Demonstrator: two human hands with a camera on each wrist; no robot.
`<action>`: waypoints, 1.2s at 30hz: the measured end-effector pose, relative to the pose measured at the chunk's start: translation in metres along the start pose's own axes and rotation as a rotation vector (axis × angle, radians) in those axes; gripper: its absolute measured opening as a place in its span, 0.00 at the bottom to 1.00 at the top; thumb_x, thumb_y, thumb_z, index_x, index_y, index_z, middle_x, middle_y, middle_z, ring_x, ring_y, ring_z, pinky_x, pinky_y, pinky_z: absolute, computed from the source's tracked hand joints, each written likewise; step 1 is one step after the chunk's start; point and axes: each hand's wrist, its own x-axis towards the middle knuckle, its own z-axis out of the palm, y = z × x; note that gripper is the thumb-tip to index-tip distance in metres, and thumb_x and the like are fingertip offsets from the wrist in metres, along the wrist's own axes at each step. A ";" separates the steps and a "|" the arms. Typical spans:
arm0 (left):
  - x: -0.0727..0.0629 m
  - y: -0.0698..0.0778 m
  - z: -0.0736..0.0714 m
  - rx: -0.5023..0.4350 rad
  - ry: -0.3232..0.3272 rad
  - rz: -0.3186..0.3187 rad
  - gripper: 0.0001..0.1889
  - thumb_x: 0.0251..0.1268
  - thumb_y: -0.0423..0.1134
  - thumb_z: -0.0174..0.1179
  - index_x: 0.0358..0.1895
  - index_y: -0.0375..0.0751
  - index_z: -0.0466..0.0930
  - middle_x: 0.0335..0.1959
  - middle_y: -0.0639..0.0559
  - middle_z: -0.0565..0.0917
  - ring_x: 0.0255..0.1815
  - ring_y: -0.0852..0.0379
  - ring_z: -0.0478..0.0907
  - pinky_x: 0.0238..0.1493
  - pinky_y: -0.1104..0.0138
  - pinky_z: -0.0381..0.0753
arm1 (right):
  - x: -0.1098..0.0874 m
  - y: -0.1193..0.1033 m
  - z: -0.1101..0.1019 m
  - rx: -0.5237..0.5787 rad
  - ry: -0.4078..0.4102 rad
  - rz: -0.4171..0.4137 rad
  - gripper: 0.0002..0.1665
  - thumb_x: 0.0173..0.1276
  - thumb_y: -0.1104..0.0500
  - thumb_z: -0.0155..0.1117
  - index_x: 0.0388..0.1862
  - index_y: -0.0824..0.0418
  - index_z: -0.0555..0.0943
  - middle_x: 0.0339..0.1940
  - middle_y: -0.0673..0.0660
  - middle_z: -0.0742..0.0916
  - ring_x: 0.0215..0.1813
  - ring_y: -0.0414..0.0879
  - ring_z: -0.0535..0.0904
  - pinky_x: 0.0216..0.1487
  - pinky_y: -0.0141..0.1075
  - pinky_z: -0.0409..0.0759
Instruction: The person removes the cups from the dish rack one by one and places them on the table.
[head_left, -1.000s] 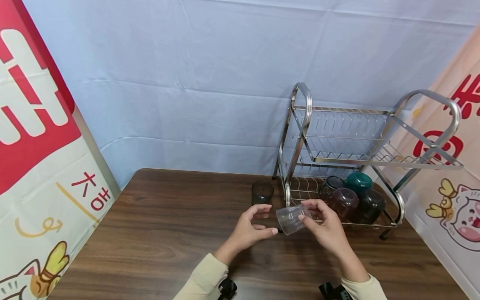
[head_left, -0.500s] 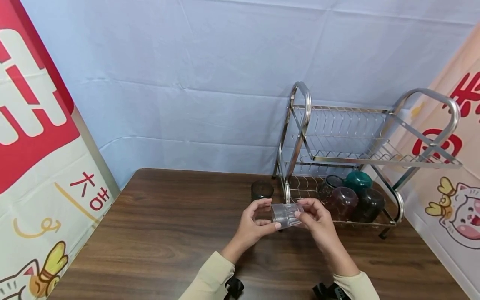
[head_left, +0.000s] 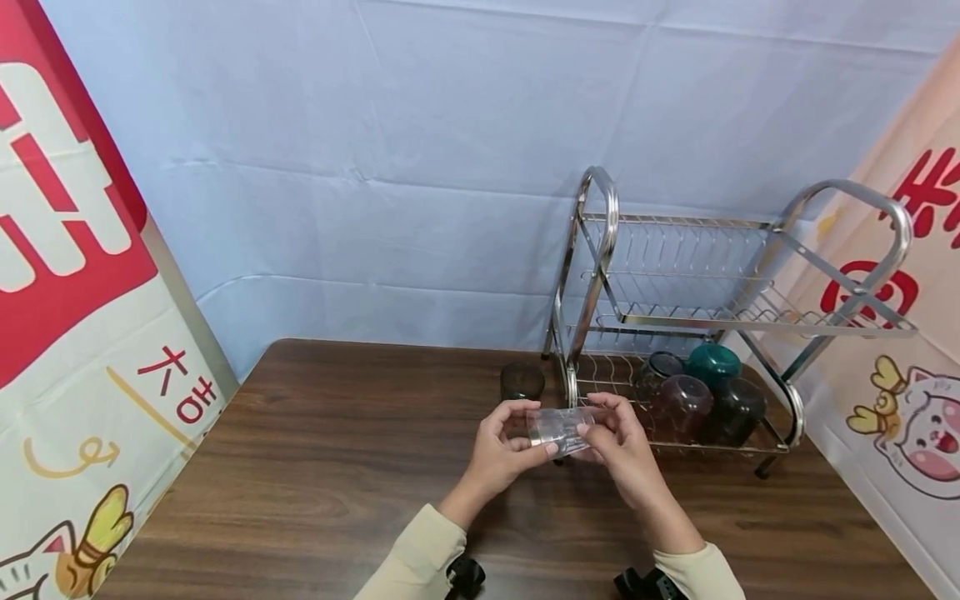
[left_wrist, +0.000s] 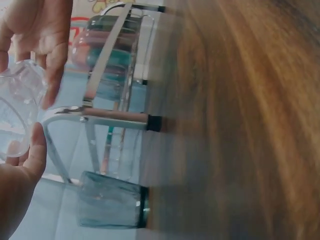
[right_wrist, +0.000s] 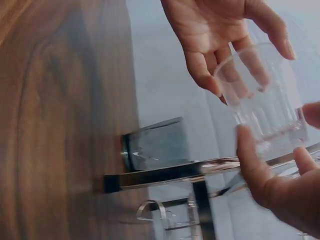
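A clear glass [head_left: 558,429] is held on its side above the table, between both hands. My left hand [head_left: 498,454] grips its wide rim with thumb and fingers. At the base end, the fingers and thumb of my right hand [head_left: 630,458] pinch it. The right wrist view shows the clear glass [right_wrist: 280,100] tilted, its mouth facing the left palm. Just beyond the hands, a dark tinted glass [head_left: 522,382] stands on the table, left of the rack.
A two-tier metal dish rack [head_left: 750,321] stands at the right of the wooden table [head_left: 337,467]. Its lower shelf carries several glasses, among them a teal one [head_left: 715,364], a purple one [head_left: 684,404] and a dark one [head_left: 737,412]. A pale blue cloth [head_left: 375,183] hangs behind.
The left hand has closed onto the glass's rim end, where a second ago only the right hand held it. The glass and right hand have moved left, away from the rack.
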 end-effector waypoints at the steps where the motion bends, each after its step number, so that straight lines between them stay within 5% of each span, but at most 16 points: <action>1: 0.000 0.001 -0.001 0.004 0.002 -0.001 0.26 0.46 0.17 0.64 0.52 0.20 0.68 0.46 0.25 0.70 0.45 0.36 0.70 0.38 0.51 0.79 | -0.001 -0.002 -0.001 -0.024 -0.007 0.003 0.22 0.66 0.70 0.55 0.58 0.69 0.62 0.50 0.70 0.73 0.41 0.45 0.78 0.35 0.44 0.81; 11: -0.003 0.003 -0.014 0.066 0.023 0.002 0.26 0.47 0.19 0.65 0.53 0.22 0.70 0.48 0.25 0.71 0.46 0.29 0.68 0.38 0.49 0.78 | -0.001 -0.011 -0.001 -0.268 -0.087 -0.002 0.22 0.65 0.67 0.60 0.57 0.69 0.69 0.52 0.66 0.77 0.48 0.54 0.76 0.40 0.40 0.79; 19: -0.006 0.009 -0.020 0.316 0.018 0.075 0.28 0.44 0.24 0.70 0.54 0.30 0.75 0.46 0.33 0.75 0.46 0.36 0.74 0.38 0.50 0.78 | -0.002 -0.015 -0.005 -0.621 -0.201 -0.124 0.24 0.60 0.64 0.66 0.55 0.63 0.74 0.50 0.61 0.79 0.48 0.55 0.78 0.37 0.37 0.79; 29: -0.003 -0.019 -0.039 0.575 0.042 0.096 0.30 0.43 0.38 0.74 0.56 0.50 0.78 0.49 0.53 0.75 0.44 0.50 0.76 0.35 0.61 0.80 | 0.006 -0.014 -0.014 -0.798 -0.166 -0.264 0.19 0.57 0.63 0.69 0.49 0.61 0.79 0.46 0.55 0.81 0.45 0.49 0.77 0.40 0.45 0.78; 36: 0.001 -0.021 -0.050 0.646 0.061 0.088 0.29 0.45 0.40 0.73 0.55 0.46 0.78 0.47 0.48 0.75 0.43 0.51 0.74 0.34 0.63 0.79 | 0.010 -0.014 -0.023 -0.934 -0.190 -0.343 0.20 0.56 0.62 0.70 0.49 0.61 0.79 0.48 0.56 0.81 0.49 0.52 0.77 0.44 0.50 0.75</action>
